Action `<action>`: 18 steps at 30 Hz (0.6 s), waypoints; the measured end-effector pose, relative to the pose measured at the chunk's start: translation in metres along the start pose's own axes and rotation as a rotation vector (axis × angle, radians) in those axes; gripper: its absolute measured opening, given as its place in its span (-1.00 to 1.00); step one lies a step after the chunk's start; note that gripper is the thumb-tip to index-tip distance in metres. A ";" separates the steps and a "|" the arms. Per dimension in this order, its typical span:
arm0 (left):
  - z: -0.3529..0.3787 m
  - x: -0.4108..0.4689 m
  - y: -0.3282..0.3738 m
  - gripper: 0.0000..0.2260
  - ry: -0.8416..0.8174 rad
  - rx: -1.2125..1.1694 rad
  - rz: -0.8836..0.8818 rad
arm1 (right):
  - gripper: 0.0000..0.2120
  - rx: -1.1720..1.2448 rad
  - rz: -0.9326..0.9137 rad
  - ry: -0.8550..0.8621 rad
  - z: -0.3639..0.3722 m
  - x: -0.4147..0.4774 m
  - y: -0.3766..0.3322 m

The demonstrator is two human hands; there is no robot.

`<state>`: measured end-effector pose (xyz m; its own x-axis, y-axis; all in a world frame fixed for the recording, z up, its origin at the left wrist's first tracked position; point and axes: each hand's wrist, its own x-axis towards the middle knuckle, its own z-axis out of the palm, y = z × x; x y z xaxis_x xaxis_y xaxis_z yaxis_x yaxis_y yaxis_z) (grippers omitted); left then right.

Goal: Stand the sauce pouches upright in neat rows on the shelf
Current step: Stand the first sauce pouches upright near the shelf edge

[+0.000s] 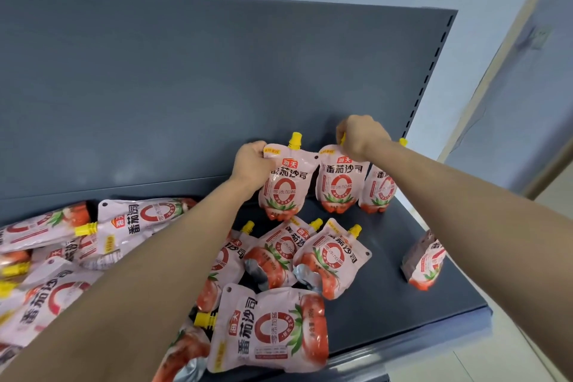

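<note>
Three pink tomato-sauce pouches with yellow spouts stand upright in a row against the back panel of the dark grey shelf (387, 304). My left hand (252, 163) grips the top left corner of the leftmost pouch (286, 186). My right hand (361, 136) is closed over the spout of the middle pouch (339, 186). The third pouch (379, 192) stands to the right, partly behind my right forearm. Two more pouches (333, 257) lean in front of the row. Another pouch (424, 260) stands alone near the shelf's right edge.
A heap of several pouches (62, 257) lies flat on the left half of the shelf, and one pouch (273, 329) lies flat near the front edge. The grey back panel (186, 87) rises behind. A pale wall and floor are on the right.
</note>
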<state>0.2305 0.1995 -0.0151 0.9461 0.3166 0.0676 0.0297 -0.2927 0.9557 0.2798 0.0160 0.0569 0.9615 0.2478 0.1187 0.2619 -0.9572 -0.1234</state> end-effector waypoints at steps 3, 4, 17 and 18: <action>0.003 0.002 -0.005 -0.74 0.079 0.010 -0.041 | -0.81 -0.001 0.003 -0.012 0.003 0.001 0.001; 0.003 0.002 -0.007 -0.73 0.097 0.017 -0.052 | -0.80 -0.003 0.003 -0.016 0.005 0.001 0.002; -0.007 0.008 -0.016 -0.76 0.045 0.176 -0.082 | -0.70 0.001 -0.002 -0.064 0.013 0.005 -0.001; -0.008 0.007 -0.015 -0.81 0.031 0.188 -0.077 | -0.69 -0.002 -0.004 -0.064 0.013 0.005 -0.002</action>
<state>0.2340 0.2136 -0.0262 0.9285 0.3712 0.0080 0.1639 -0.4289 0.8884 0.2851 0.0214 0.0451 0.9639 0.2604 0.0559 0.2654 -0.9565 -0.1214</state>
